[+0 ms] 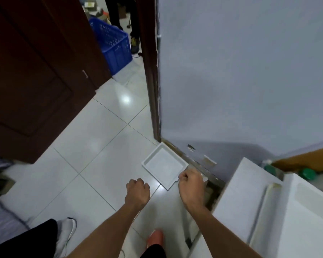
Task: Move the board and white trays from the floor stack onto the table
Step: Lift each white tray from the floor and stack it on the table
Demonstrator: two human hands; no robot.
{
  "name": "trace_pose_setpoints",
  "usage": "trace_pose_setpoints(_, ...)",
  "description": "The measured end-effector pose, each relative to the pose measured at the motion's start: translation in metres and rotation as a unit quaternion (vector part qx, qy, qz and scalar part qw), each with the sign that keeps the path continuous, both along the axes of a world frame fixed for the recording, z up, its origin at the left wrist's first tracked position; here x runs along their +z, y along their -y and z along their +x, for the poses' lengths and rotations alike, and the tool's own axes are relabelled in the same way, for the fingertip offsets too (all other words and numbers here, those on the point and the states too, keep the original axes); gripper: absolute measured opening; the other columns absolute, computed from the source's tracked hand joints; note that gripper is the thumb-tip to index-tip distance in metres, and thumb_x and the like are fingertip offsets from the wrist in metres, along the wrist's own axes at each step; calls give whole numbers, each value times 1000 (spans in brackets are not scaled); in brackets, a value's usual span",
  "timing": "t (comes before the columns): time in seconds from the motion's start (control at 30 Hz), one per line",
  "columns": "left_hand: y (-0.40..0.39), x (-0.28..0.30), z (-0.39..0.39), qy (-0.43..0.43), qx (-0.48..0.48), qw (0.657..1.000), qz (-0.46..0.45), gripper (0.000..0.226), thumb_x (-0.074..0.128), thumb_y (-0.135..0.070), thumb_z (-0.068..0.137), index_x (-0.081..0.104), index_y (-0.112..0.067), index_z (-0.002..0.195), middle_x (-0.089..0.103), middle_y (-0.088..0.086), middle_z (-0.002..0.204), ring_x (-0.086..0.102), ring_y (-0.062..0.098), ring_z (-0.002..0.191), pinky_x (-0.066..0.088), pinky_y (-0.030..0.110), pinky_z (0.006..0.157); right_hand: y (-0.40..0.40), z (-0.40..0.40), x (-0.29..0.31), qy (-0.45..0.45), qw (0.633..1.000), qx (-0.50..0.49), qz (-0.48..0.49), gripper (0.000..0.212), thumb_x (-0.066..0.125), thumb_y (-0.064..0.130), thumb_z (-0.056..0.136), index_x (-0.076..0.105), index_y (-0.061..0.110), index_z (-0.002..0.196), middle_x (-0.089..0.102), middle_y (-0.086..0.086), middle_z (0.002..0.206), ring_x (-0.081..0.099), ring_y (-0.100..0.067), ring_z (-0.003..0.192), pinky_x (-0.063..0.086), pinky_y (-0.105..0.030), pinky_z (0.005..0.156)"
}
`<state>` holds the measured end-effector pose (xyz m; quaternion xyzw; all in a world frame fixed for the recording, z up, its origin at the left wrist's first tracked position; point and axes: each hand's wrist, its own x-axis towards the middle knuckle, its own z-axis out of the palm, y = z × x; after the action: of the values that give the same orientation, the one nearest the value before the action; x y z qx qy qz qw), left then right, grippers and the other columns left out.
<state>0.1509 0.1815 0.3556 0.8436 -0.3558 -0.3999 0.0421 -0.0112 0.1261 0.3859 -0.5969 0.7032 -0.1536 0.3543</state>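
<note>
A shallow square white tray (164,165) lies on the tiled floor against the base of the wall, just inside the doorway. My right hand (191,183) is at its near right corner, with the fingers curled over the rim there. My left hand (138,189) hangs as a loose fist over bare floor to the tray's left, holding nothing. At the lower right are white flat surfaces: a white board (246,194) and, beside it, a white table top (306,216). I cannot tell whether more trays lie there.
A dark wooden door (35,81) stands open on the left. Beyond the doorway are a blue crate (114,45) and another person's legs (133,34). Green bottle caps (307,173) sit at the right. My white shoe (67,231) and orange slipper (156,237) are below.
</note>
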Motion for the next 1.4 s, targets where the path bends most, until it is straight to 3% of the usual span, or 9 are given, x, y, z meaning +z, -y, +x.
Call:
trace_pose_setpoints(0.27,40,-156,22,8,-19,999,30,26,40,-22,94,58,-8,106,47,3,94,40,18,91,39,31,78,57,33,-181,71,953,-101,276,18,46,8,82,56,12,67,60,-4,72,51,-19,64,40,-28,58)
trace_pose_setpoints(0.4,49,-258,22,-78,19,996,40,11,42,-19,93,52,-15,92,48,-8,79,50,15,85,43,30,76,79,28,-290,47,932,-84,350,11,49,13,86,60,11,86,62,-11,88,58,-26,82,55,-43,83)
trace_pose_setpoints(0.63,68,-435,18,-184,200,960,66,28,57,-22,88,60,-4,108,62,6,99,58,25,92,49,32,81,106,-6,-458,-28,916,-149,370,16,51,2,88,57,1,74,64,-20,78,63,-33,70,58,-45,80)
trace_pose_setpoints(0.7,80,-478,12,-225,270,934,68,45,63,-25,84,53,0,121,60,14,116,59,32,104,52,43,94,111,-13,-492,-37,910,-163,379,16,53,-1,88,57,0,72,60,-17,72,59,-28,63,57,-42,70)
trace_pose_setpoints(0.8,92,-528,-8,-294,348,887,75,63,69,-21,83,38,3,133,51,5,106,52,26,106,48,45,101,111,-18,-530,-39,905,-170,387,18,53,-4,88,57,-1,70,58,-17,70,58,-26,62,54,-38,59)
trace_pose_setpoints(1.0,95,-597,-48,-335,397,852,66,66,78,-34,72,47,0,120,61,16,112,64,33,106,51,48,98,108,-16,-572,6,909,-192,371,8,52,1,89,60,1,93,60,-18,86,59,-28,79,56,-35,57)
trace_pose_setpoints(1.1,89,-604,-49,-266,360,894,17,57,73,-39,74,52,-1,111,66,26,112,66,41,100,54,53,89,111,-13,-576,17,917,-197,346,23,55,7,90,57,5,112,57,-17,104,59,-31,97,57,-37,62)
trace_pose_setpoints(1.23,81,-568,-27,-137,249,958,-30,46,49,-36,95,41,0,122,64,28,112,63,45,101,52,47,88,118,-14,-559,-39,937,-178,297,50,52,10,88,40,7,137,51,-16,128,54,-32,108,55,-51,91)
trace_pose_setpoints(1.4,78,-533,1,1,128,992,-13,57,36,-29,100,17,1,145,60,29,121,59,46,110,46,47,93,128,0,-521,-19,945,-154,287,46,50,9,91,41,6,136,52,-14,106,51,-20,72,55,-53,91)
